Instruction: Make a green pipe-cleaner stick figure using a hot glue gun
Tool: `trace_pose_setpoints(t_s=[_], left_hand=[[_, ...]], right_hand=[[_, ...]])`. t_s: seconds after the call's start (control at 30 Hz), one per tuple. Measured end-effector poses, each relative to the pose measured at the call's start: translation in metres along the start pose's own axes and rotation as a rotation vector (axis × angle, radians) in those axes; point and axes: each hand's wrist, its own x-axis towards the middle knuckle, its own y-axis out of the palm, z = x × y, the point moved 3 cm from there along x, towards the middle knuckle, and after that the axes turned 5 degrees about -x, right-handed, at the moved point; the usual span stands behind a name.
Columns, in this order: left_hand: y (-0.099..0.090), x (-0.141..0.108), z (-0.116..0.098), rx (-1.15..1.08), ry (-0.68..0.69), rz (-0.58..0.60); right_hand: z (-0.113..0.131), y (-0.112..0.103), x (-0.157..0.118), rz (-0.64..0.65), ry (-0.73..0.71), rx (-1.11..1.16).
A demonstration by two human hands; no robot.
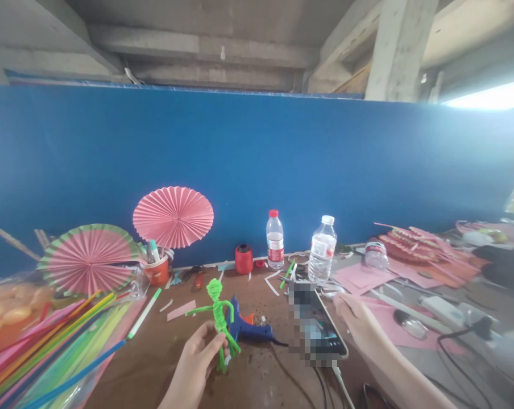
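My left hand [200, 347] pinches a bright green pipe-cleaner figure [218, 312] by its lower body and holds it upright. The figure has a coiled head, a wrapped trunk, two arms and splayed legs. Just behind it, a blue glue gun [252, 330] with an orange trigger lies on the brown table. My right hand [349, 311] reaches forward beside a phone [325, 324], near white paper strips. Its fingers are blurred and partly hidden, so I cannot make out anything in them. A cable runs from the phone's near end.
Pipe cleaners [65, 346] in many colours lie at left, by pleated paper fans [174, 217] and a cup of markers [157, 271]. Two bottles [276, 241] and a red round container [244, 259] stand behind. Pink paper [363, 276], cables and a power strip [442, 309] crowd the right.
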Motion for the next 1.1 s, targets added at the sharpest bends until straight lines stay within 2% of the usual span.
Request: trace_pose_setpoints(t_s=[0.07, 0.2, 0.33, 0.6, 0.77, 0.93, 1.1], left_hand=[[0.002, -0.001, -0.001, 0.018, -0.001, -0.009], [0.009, -0.006, -0.007, 0.064, 0.017, -0.05], [0.013, -0.009, -0.009, 0.083, 0.009, -0.066], [0.008, -0.007, -0.006, 0.108, 0.055, -0.039], [0.009, -0.006, -0.007, 0.105, 0.054, -0.029], [0.009, -0.005, -0.008, 0.085, 0.071, -0.047], [0.008, -0.007, -0.006, 0.074, 0.049, -0.055]], right_hand=[[-0.004, 0.006, -0.001, 0.019, -0.009, -0.039], [-0.005, 0.016, -0.003, 0.137, -0.053, -0.065], [0.006, 0.017, -0.009, 0.18, -0.142, -0.064], [0.026, 0.018, -0.019, 0.339, -0.37, -0.25], [0.025, 0.02, -0.021, 0.357, -0.365, -0.283], [0.009, 0.011, -0.014, 0.292, -0.219, -0.194], [-0.005, 0.003, -0.012, 0.347, -0.2, -0.225]])
